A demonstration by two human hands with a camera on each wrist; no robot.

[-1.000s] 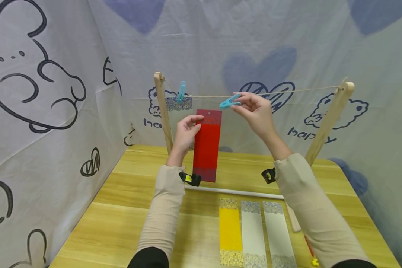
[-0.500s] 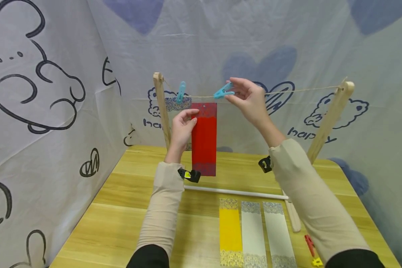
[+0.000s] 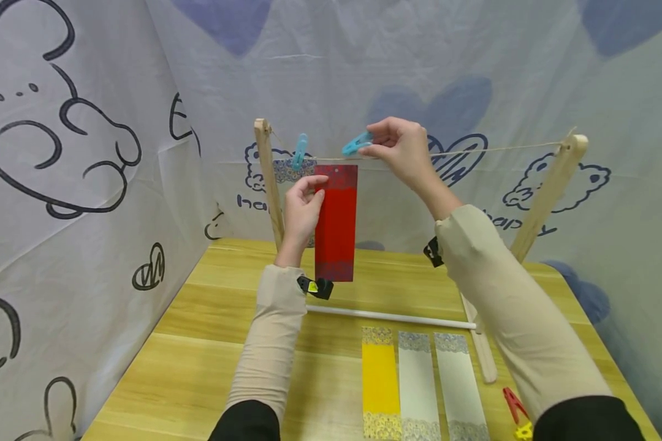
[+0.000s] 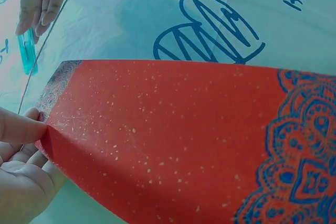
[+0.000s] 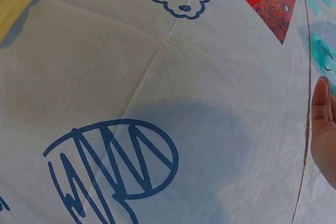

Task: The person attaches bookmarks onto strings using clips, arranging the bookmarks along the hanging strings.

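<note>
My left hand [image 3: 302,211] pinches the upper left edge of a red paper bookmark [image 3: 336,223] that has patterned ends and a small hole at the top. The bookmark hangs upright, its top edge just under the string [image 3: 447,152]. In the left wrist view thumb and fingers grip the edge of the red paper [image 4: 157,135]. My right hand [image 3: 403,147] holds a light blue clothespin [image 3: 356,144] by its handles, tilted, close above the string. The right wrist view shows that clothespin [image 5: 324,59] partly cut off at the frame edge.
Wooden posts [image 3: 268,177] hold the string. Another blue clothespin [image 3: 300,152] clips a patterned strip [image 3: 293,171] at the left. On the table [image 3: 198,367] lie a yellow bookmark [image 3: 380,380], two pale ones [image 3: 417,380], and red and yellow clothespins [image 3: 514,404]. A white rod [image 3: 391,316] crosses behind.
The red bookmark has risen in my left hand and shifted slightly left, toward the string. My right hand has moved up and left with the blue clothespin.
</note>
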